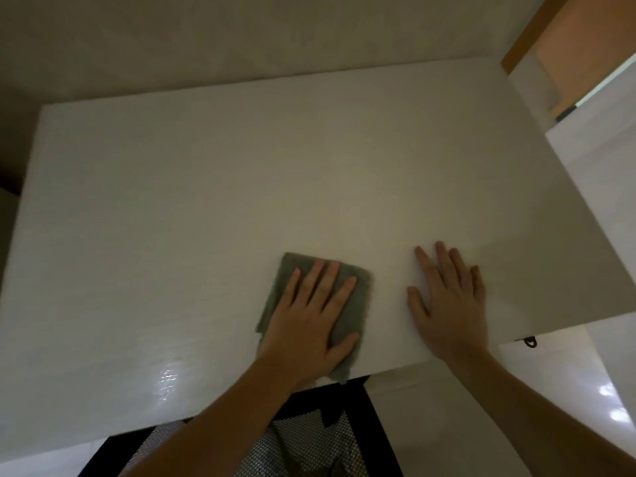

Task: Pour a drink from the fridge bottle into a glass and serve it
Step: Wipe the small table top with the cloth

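A white table (pixel 206 201) fills most of the head view. Near its front edge lies a folded grey-green cloth (pixel 296 266). My left hand (pixel 309 318) presses flat on the cloth with fingers spread, covering most of it. My right hand (pixel 447 304) rests flat on the bare tabletop to the right of the cloth, fingers apart, holding nothing. No bottle or glass is in view.
A black chair with a mesh seat (pixel 292 449) stands under the table's front edge. A shiny pale floor (pixel 602 235) runs along the right side. A wooden door frame (pixel 537 32) shows at the top right. A wall backs the table.
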